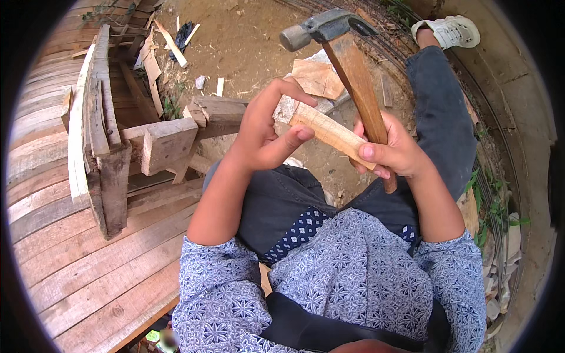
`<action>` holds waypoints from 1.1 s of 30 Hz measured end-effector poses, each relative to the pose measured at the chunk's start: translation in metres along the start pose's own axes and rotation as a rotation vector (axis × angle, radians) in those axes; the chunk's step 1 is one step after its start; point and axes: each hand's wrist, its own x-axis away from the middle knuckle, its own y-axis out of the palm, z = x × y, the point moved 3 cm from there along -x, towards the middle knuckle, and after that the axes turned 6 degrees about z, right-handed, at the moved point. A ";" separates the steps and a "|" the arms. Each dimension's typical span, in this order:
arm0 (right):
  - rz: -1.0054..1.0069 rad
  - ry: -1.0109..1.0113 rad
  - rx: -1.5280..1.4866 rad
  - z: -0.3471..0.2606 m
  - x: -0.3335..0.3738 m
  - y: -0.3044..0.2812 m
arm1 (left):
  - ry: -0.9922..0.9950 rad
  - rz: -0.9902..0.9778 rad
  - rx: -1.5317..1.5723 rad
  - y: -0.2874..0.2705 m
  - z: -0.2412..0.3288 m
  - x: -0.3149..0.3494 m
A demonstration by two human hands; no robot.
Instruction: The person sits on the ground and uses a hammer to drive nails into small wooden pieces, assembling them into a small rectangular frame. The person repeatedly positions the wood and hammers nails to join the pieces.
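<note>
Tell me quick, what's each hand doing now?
Left hand: curled at one end of the wood; can't tell whether gripping.
Right hand: closed, holding the wood and the hammer.

One left hand is showing at eleven o'clock, one right hand at two: two total. One hammer, one wooden block are showing between one and two. Two patterned sleeves.

A bench of rough-sawn planks is spanning the left side, and a cluster of upright boards is standing at it, its fixing unclear. The brown dirt ground is carrying a pale wood strip, crumpled black plastic, a flat tan sheet and a small weathered offcut.
</note>
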 end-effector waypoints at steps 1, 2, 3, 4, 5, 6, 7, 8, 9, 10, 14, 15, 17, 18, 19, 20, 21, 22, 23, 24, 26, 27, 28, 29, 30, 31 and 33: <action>-0.002 0.001 -0.008 0.001 0.000 0.000 | 0.007 -0.002 -0.008 0.000 0.000 0.000; -0.001 0.007 -0.017 0.001 0.000 0.001 | 0.015 -0.005 -0.017 0.000 0.000 0.000; 0.000 0.012 -0.026 0.002 0.000 0.001 | 0.022 -0.007 -0.025 -0.001 0.000 0.001; 0.001 0.016 -0.035 0.003 0.000 0.001 | 0.030 -0.007 -0.031 -0.001 0.000 0.000; 0.005 0.010 -0.023 0.003 0.000 0.001 | 0.038 -0.008 -0.036 -0.001 0.000 0.000; 0.009 0.003 -0.012 0.004 0.000 0.000 | 0.047 -0.009 -0.042 -0.001 -0.001 0.000; 0.013 -0.003 0.000 0.004 0.000 -0.001 | 0.038 -0.011 -0.059 -0.001 -0.002 0.000; 0.007 -0.007 0.014 0.003 0.000 -0.002 | 0.029 -0.014 -0.076 -0.002 -0.003 -0.001; 0.002 -0.010 0.029 0.001 -0.001 -0.003 | 0.021 -0.016 -0.093 -0.002 -0.004 -0.001; -0.005 -0.014 0.043 0.000 -0.002 -0.003 | 0.013 -0.021 -0.088 -0.001 -0.004 0.000; -0.018 -0.016 0.113 -0.003 0.001 -0.003 | 0.001 -0.016 -0.070 0.001 -0.005 0.000; -0.013 -0.008 0.107 -0.004 0.001 -0.002 | 0.002 -0.008 -0.066 0.001 -0.005 0.000; -0.006 0.002 0.102 -0.004 0.001 -0.001 | -0.026 -0.003 -0.055 0.001 -0.004 0.000; 0.001 0.004 0.105 -0.004 0.001 -0.001 | -0.040 -0.001 -0.050 0.001 -0.004 0.000; 0.009 0.006 0.109 -0.004 0.001 -0.002 | -0.050 -0.014 -0.048 0.001 -0.005 0.000; 0.009 0.003 0.124 -0.004 0.001 -0.002 | -0.059 -0.027 -0.047 0.002 -0.006 0.001; 0.010 0.000 0.139 -0.004 0.001 -0.003 | -0.069 -0.040 -0.046 0.002 -0.006 0.001; 0.012 -0.002 0.155 -0.005 0.001 -0.004 | -0.065 -0.039 -0.047 0.003 -0.006 0.001; 0.014 -0.001 0.158 -0.005 0.001 -0.005 | -0.062 -0.038 -0.048 0.003 -0.007 0.001; 0.016 0.000 0.161 -0.004 0.001 -0.006 | -0.058 -0.037 -0.050 0.003 -0.007 0.000; 0.019 0.005 0.162 -0.004 0.000 -0.006 | -0.080 -0.032 -0.029 0.004 -0.008 0.001; 0.020 0.008 0.160 -0.004 0.000 -0.006 | -0.092 -0.029 -0.019 0.005 -0.008 0.001; 0.023 0.010 0.159 -0.004 0.000 -0.006 | -0.073 -0.020 -0.036 0.005 -0.008 0.001; 0.020 0.022 0.142 -0.004 0.000 -0.007 | -0.054 -0.012 -0.053 0.004 -0.008 0.000; 0.017 0.033 0.125 -0.003 -0.001 -0.008 | -0.035 -0.003 -0.070 0.004 -0.007 0.000; 0.018 0.044 0.110 -0.002 -0.001 -0.008 | -0.041 0.001 -0.071 0.005 -0.008 0.000; 0.000 0.024 0.063 0.001 -0.003 -0.010 | -0.052 0.007 -0.072 0.005 -0.009 -0.001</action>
